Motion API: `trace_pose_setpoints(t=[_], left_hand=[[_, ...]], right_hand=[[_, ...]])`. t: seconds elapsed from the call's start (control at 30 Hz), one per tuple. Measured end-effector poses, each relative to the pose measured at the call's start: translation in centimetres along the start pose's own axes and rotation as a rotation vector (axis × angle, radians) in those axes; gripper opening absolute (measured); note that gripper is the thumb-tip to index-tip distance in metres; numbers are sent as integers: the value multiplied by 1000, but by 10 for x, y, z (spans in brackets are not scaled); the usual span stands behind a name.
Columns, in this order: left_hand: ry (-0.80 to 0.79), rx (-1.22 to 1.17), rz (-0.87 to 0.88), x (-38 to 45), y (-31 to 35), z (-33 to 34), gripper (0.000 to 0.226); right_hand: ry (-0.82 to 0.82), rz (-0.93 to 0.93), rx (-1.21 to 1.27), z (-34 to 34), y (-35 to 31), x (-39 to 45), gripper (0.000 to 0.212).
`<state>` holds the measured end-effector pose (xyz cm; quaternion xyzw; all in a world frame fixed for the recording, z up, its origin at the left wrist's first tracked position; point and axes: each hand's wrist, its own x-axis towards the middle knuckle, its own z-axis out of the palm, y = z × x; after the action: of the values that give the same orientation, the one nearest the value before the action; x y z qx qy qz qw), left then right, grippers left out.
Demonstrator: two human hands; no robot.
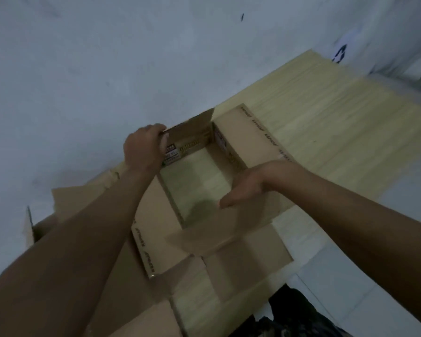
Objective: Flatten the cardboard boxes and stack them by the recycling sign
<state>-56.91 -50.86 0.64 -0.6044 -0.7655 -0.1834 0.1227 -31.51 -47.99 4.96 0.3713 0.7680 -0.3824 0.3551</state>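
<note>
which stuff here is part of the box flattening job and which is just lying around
Job: open box, left hand gripping its far wall, right hand on its near side, flat cardboard, recycling sign.
Lying about: dark bundle, second box.

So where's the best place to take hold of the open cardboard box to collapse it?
By two opposite top wall edges, from above. The open cardboard box has no bottom, its walls stand upright, so pushing opposite walls should fold it. The left hand already grips the far-left wall's rim; the right hand lies at the near-right wall.
</note>
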Motion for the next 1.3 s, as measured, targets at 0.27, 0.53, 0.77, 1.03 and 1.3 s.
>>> trace_pose_setpoints(t=[0.27, 0.53, 0.77, 1.03, 1.3], left_hand=[[22, 67, -31, 27, 2, 16, 27], [-356, 57, -39, 13, -16, 72, 76], [-310, 10, -9, 19, -30, 107, 34], [-297, -107, -80, 22, -39, 111, 30], [-392, -108, -198, 3, -30, 77, 53]], right_hand=[[-100, 29, -15, 60, 9, 2, 95], [362, -165, -198, 112, 31, 39, 86], [968, -300, -345, 148, 52, 75, 86], [943, -319, -359, 138, 50, 88, 86], [1017, -180, -75, 101, 51, 63, 80]])
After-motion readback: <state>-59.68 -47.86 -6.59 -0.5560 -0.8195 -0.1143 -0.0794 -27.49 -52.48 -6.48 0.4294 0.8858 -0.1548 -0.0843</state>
